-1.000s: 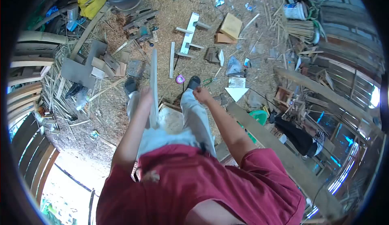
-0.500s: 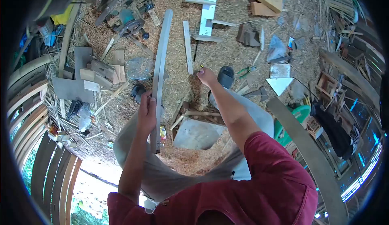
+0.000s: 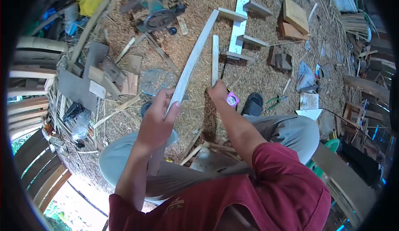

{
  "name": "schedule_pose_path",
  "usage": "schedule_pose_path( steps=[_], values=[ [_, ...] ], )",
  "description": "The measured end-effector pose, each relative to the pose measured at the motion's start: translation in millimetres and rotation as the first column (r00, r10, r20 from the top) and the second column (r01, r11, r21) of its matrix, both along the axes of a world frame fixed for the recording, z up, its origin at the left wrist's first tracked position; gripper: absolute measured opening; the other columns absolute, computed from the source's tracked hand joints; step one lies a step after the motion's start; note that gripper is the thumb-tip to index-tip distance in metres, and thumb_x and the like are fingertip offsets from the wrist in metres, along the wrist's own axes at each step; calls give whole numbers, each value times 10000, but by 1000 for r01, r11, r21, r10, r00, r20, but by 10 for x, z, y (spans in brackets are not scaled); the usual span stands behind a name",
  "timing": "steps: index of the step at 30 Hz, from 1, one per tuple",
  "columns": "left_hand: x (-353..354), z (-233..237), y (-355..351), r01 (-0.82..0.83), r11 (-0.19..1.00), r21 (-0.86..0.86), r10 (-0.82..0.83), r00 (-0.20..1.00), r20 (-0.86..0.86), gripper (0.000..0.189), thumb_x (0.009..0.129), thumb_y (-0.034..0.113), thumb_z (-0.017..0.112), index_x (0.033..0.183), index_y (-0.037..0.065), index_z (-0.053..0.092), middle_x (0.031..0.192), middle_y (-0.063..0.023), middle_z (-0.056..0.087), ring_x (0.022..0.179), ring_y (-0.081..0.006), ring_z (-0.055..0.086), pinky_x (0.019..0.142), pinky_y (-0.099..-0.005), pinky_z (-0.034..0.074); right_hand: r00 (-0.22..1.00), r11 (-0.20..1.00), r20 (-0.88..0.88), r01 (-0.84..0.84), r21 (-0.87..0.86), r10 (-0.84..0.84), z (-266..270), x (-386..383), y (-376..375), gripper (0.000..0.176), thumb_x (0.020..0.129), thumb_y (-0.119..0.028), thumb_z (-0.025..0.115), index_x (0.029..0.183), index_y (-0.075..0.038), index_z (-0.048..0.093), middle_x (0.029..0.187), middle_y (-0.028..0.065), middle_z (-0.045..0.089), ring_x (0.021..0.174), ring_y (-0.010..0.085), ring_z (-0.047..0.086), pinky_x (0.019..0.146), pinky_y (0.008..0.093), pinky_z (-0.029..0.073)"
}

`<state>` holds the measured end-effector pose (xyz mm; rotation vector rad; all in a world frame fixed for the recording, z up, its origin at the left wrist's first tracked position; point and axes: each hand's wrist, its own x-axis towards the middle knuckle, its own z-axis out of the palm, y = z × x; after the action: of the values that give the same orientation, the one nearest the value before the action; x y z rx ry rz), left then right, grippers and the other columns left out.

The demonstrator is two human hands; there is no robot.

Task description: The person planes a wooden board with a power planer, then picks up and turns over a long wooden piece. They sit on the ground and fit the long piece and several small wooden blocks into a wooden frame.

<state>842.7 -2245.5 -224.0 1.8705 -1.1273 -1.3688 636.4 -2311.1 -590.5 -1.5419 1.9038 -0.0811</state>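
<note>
My left hand point(image 3: 160, 113) is closed around a long pale wooden bar point(image 3: 192, 62), which slants up and away from my lap. Its near part runs down between my knees, partly behind my hand and wrist. My right hand point(image 3: 217, 91) reaches down to the lower end of a short wooden strip point(image 3: 215, 60), with its fingers closed at that end. Right beside this wrist is a pink tape measure point(image 3: 232, 99). Beyond the strip lies a white board with several wooden pegs point(image 3: 238, 23) sticking out sideways.
Wood shavings cover the ground. A power tool point(image 3: 158, 19) lies at upper left, near wood offcuts point(image 3: 106, 79). To the right are green-handled pliers point(image 3: 275, 101), a sandal point(image 3: 252, 104), a plastic bag point(image 3: 305, 77) and wooden blocks point(image 3: 296, 17). A plank point(image 3: 345, 177) lies at my right.
My right hand has moved onto the short strip's lower end, and the pink tape measure now shows beside it. The long bar has tilted rightward in my left hand. The whole view has shifted.
</note>
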Motion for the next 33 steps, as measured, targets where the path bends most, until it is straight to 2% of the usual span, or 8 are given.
schedule_pose_path(
  steps=[5,8,13,18,24,27,30,33],
  values=[
    [-322,206,478,-191,898,-397,162,981,-106,311,1060,216,584,1283,4,536,1017,-75,652,876,-149,605,828,-305,497,986,989,165,-42,143,19,-995,-319,-147,414,852,-225,680,1158,38,586,1107,287,687,1023,441,699,846,516,573],
    [-547,745,577,-240,906,-349,254,967,-5,319,1079,267,540,1286,25,524,1035,-90,647,921,-152,604,849,-307,489,868,937,383,222,268,-315,426,-224,79,419,898,-217,609,1193,78,577,1036,263,702,906,387,712,720,500,562],
    [-740,790,577,-402,696,-595,271,914,-301,265,1092,259,500,1232,37,529,945,-54,632,826,-135,578,788,-313,481,664,960,694,154,235,-276,1770,-308,-408,251,999,-245,481,1043,-9,556,697,116,531,510,251,533,385,452,362],
    [-807,1329,686,-395,490,-777,265,917,-299,257,1087,229,510,1237,21,505,931,-53,623,839,-122,571,777,-305,481,383,966,921,255,-30,-73,4059,-463,361,268,1020,-292,549,1049,-26,541,790,68,571,610,189,567,527,374,476],
    [-852,1728,499,-435,422,-796,356,887,-296,318,1083,248,525,1284,6,478,999,-83,618,883,-126,574,786,-309,486,170,914,959,301,-270,227,4923,-538,1344,309,991,-251,653,1178,-8,618,884,30,598,748,121,580,674,288,481],
    [-911,1484,321,-469,347,-812,358,867,-347,399,1090,317,518,1317,-5,458,1005,-101,622,849,-120,578,743,-292,495,153,879,927,299,-373,341,4810,-420,1514,346,974,-203,696,1247,-2,625,945,19,605,804,99,576,707,258,476],
    [-943,1253,182,-417,247,-874,425,858,-289,409,1116,343,441,1331,-3,409,1082,-145,605,899,-134,586,747,-271,503,455,673,744,345,-654,490,4428,-308,1463,359,923,-149,739,1240,-6,651,1031,77,621,864,156,592,768,296,490],
    [-965,1004,152,-544,392,-742,186,837,-515,400,1130,370,356,1388,66,332,1058,-183,628,843,-224,691,714,-342,587,510,653,683,275,-705,523,4282,-301,1364,372,895,-146,759,1224,-6,656,1013,111,627,894,205,609,790,318,493]
  ],
)
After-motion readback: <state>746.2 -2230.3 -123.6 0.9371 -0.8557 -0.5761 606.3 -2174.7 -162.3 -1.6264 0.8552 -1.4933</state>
